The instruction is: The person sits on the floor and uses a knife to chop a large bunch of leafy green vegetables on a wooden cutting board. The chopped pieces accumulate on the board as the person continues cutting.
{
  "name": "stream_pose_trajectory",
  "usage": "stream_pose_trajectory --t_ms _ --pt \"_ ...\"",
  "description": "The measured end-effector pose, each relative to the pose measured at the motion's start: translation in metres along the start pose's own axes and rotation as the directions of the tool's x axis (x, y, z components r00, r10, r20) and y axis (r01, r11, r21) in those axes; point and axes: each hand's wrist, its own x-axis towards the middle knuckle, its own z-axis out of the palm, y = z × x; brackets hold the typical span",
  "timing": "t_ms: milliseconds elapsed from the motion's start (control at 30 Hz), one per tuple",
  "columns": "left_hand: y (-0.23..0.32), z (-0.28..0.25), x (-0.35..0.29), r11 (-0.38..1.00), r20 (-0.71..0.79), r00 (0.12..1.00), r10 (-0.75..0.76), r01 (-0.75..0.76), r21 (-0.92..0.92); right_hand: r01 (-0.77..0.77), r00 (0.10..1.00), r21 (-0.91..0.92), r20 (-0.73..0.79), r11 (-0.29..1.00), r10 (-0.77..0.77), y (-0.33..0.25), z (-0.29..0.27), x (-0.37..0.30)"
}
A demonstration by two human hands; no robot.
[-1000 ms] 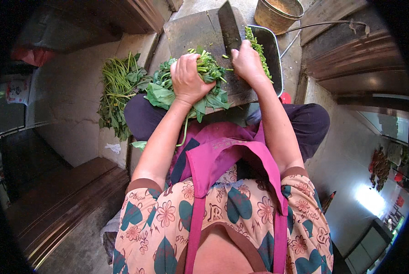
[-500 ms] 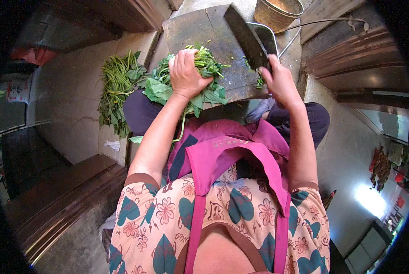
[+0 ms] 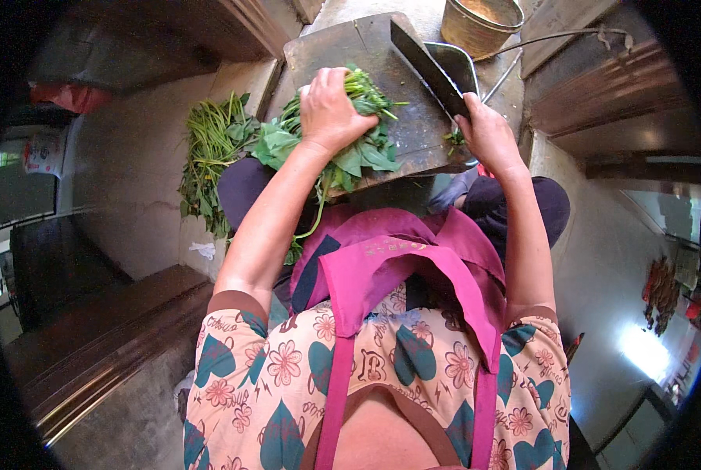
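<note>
A bunch of leafy greens (image 3: pixel 358 149) lies on the wooden chopping board (image 3: pixel 331 53), with cut stem ends pointing right. My left hand (image 3: pixel 335 113) is closed over the bunch and presses it down. In my right hand (image 3: pixel 487 133) is a cleaver (image 3: pixel 427 69), gripped at the handle, which my fingers hide. Its dark, broad blade slants up and left above the right part of the board, apart from the greens. A few chopped bits (image 3: pixel 454 139) sit by the board's right edge, below the blade. One long stem hangs off the board's near edge.
A heap of long-stemmed greens (image 3: pixel 213 153) lies left of the board. Beyond the board's right edge is a metal-rimmed container (image 3: pixel 462 66), partly hidden by the cleaver. A round bucket (image 3: pixel 484 27) stands farther back. A white scrap (image 3: pixel 202 250) lies near my left knee.
The cleaver's blade has turned more edge-on and sits slightly lower and to the right. My left hand keeps its hold on the greens. The whole view has shifted a little.
</note>
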Motion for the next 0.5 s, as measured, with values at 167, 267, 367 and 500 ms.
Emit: stream_pose_trajectory --t_ms 167,267,367,500 --pt "0.006 0.021 0.006 0.986 0.261 0.963 0.065 -0.102 0.13 0.076 0.975 0.265 -0.224 0.961 -0.015 -0.048 -0.024 0.01" --pt "0.011 0.015 0.017 0.986 0.408 0.909 -0.078 0.01 0.165 0.168 0.918 0.301 -0.396 0.939 -0.037 -0.084 -0.044 0.007" --pt "0.016 0.011 0.024 0.981 0.444 0.889 -0.111 0.028 0.191 0.085 0.909 0.253 -0.415 0.964 0.029 -0.098 -0.018 0.0" --pt "0.019 0.005 0.019 0.982 0.427 0.897 -0.117 0.04 0.185 0.064 0.998 0.078 0.002 0.995 -0.064 -0.084 0.019 -0.005"
